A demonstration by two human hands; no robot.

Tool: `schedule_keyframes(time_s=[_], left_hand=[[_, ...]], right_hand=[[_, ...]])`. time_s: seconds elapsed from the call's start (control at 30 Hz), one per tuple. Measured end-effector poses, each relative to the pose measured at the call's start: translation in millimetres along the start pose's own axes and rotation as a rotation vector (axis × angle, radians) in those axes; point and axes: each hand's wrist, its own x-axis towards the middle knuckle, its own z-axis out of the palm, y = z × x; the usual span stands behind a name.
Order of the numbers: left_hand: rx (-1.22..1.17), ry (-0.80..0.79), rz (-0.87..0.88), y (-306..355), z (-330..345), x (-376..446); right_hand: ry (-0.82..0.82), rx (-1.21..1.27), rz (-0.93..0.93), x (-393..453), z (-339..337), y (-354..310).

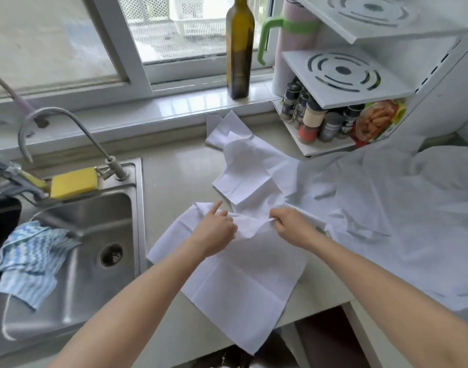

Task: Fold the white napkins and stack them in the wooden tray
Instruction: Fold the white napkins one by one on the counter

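Countertop (174, 166): pale stone surface beside the sink, bearing every napkin in view; near edge overhung by one napkin corner.
Sink (76, 261): stainless basin at left, a blue-and-white zigzag cloth (31, 264) draped over its rim, a yellow sponge (74, 181) on the ledge by the tap.
Napkin heap (387, 208): loose white napkins spread at right, creased and overlapping — thin, limp, apparently very light; likely to slide over one another and to crumple if pulled.
Napkin in hand (235, 282): large white square lying open in front of the person, old fold lines visible, far edge bunched between both hands; soft, not fragile; best taken at corners or along an edge, then smoothed flat before creasing.
Part-folded napkins (251, 171): lying behind the hands toward the sill, unstacked.
Wooden tray: not in view.
Left hand (214, 229): fingers curled over the bunched far edge, index finger extended and pointing away.
Right hand (288, 224): fingertips pinching the same bunched edge just beside the left hand.
Olive-green glass bottle (239, 46): upright on the sill, yellow label turned aside — unreadable.
Spice jars (315, 120): on the lowest rack shelf; labels too small to read.
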Motion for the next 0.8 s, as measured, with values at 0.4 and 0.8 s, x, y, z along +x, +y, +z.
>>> schedule_keyframes(time_s=[0.4, 0.8], left_hand=[[-0.469, 0.808, -0.224, -127.5, -154.5, -50.0], [0.316, 0.466, 0.319, -106.4, -140.7, -107.5]], right_hand=[[0.808, -0.065, -0.195, 66.5, -136.3, -121.9], [0.607, -0.582, -0.611, 2.6, -115.5, -102.8]])
